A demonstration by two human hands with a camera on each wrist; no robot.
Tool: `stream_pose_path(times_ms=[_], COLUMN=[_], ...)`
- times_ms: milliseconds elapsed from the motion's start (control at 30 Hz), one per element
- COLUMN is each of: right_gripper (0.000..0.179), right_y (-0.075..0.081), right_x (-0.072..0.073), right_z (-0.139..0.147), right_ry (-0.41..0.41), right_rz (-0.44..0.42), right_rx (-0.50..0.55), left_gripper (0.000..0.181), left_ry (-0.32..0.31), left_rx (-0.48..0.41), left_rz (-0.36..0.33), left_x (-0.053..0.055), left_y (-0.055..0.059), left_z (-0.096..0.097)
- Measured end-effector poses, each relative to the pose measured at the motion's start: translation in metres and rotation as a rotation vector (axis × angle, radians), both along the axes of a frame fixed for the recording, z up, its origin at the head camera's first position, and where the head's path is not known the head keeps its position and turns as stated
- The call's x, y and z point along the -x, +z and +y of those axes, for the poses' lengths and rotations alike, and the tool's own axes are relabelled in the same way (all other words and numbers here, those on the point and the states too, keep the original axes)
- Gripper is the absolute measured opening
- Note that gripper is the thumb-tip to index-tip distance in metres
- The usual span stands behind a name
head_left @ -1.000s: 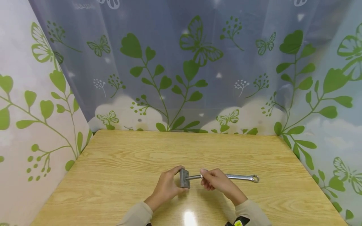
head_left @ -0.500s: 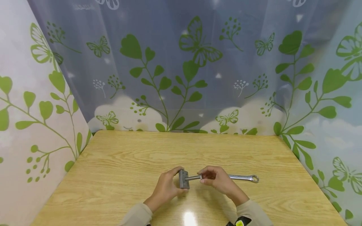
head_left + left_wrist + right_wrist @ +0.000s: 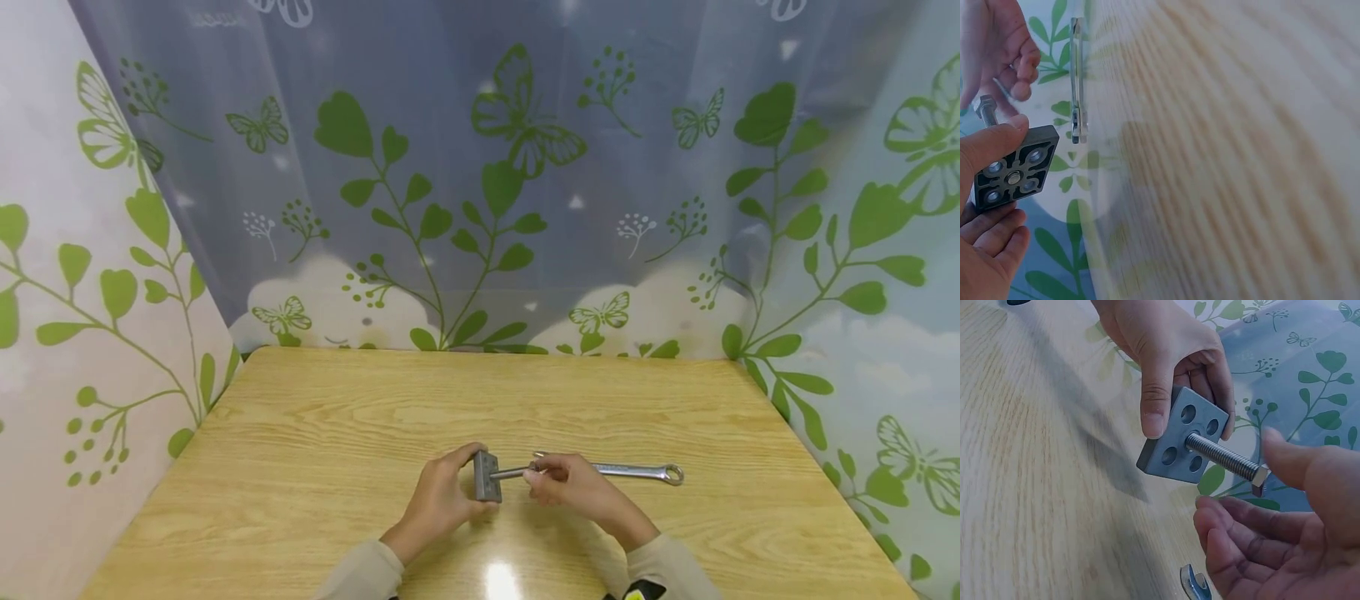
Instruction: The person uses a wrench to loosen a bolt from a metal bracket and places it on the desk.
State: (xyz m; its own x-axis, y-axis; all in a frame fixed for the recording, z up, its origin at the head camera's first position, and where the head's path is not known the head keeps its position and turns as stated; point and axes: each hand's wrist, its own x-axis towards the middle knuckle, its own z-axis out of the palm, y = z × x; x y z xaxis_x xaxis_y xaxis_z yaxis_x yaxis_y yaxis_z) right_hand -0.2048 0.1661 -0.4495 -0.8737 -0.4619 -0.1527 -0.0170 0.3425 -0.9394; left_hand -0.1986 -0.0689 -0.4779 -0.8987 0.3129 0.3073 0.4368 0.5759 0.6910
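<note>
My left hand [image 3: 437, 498] grips a square grey metal plate [image 3: 1181, 435] by its edges, thumb on one side and fingers on the other. A threaded bolt [image 3: 1225, 456] sticks out from the plate's middle, its hex head [image 3: 1260, 477] at the outer end. In the left wrist view, the plate's other face shows ribs, corner holes and the bolt's tip in the centre. My right hand [image 3: 588, 493] is around the bolt's head end; its thumb and loosely bent fingers stand apart on either side of the head in the right wrist view.
A combination wrench [image 3: 630, 470] lies on the wooden table [image 3: 360, 408] behind and right of my right hand, ring end to the right. A leaf-and-butterfly printed curtain [image 3: 465, 208] borders the table at the back and sides.
My right hand's fingers have shifted around the bolt's head, from a pinch to spread apart, and the hand has dipped slightly, uncovering the wrench's open end. The left hand and plate hold nearly still.
</note>
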Motion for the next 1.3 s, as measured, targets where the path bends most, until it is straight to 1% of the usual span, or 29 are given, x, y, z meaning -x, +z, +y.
stream_pose_path(times_ms=[67,200,300,400,467,567,733,833,933,1000,1167,1300], right_gripper=[0.050,0.061,0.061,0.056,0.052,0.042,0.023,0.020,0.020,0.020,0.022,0.025], right_y=[0.000,0.000,0.000,0.001,0.001,0.003,0.003,0.002,0.003,0.003,0.002,0.001], right_x=[-0.001,-0.001,-0.001,-0.001,0.000,0.001,0.004,0.005,0.006,0.006,0.006,0.006], right_z=[-0.001,-0.004,-0.007,-0.008,-0.007,-0.005,0.000,0.001,0.002,0.002,0.002,0.002], right_ry=[-0.002,-0.055,-0.095,-0.109,-0.099,-0.061,-0.008,0.005,0.014,0.016,0.011,-0.012], right_rz=[-0.028,-0.039,-0.042,-0.047,-0.043,-0.004,0.119,0.191,0.232,0.240,0.231,0.185], right_rx=[-0.002,-0.029,-0.043,-0.035,-0.028,-0.015,-0.024,-0.031,-0.026,-0.022,-0.023,-0.026], left_gripper=[0.074,0.074,0.074,0.074,0.074,0.074,0.074,0.073,0.072,0.072,0.072,0.073], left_ry=[0.000,-0.005,-0.005,-0.010,-0.014,-0.013,-0.016,-0.026,-0.033,-0.034,-0.034,-0.033], left_rx=[-0.003,-0.004,-0.002,0.000,0.003,0.009,0.016,0.009,-0.006,-0.014,-0.023,-0.024], left_rz=[-0.001,0.005,0.011,0.014,0.013,0.009,0.013,0.022,0.021,0.018,0.017,0.020], left_x=[0.000,0.000,0.000,0.000,0.000,0.000,-0.001,0.000,0.000,0.000,0.000,0.000], left_y=[0.000,0.000,-0.001,-0.001,-0.001,-0.001,-0.002,-0.003,-0.004,-0.004,-0.004,-0.005], left_z=[0.000,-0.001,-0.001,-0.001,-0.001,-0.002,-0.003,-0.003,-0.003,-0.002,-0.002,-0.002])
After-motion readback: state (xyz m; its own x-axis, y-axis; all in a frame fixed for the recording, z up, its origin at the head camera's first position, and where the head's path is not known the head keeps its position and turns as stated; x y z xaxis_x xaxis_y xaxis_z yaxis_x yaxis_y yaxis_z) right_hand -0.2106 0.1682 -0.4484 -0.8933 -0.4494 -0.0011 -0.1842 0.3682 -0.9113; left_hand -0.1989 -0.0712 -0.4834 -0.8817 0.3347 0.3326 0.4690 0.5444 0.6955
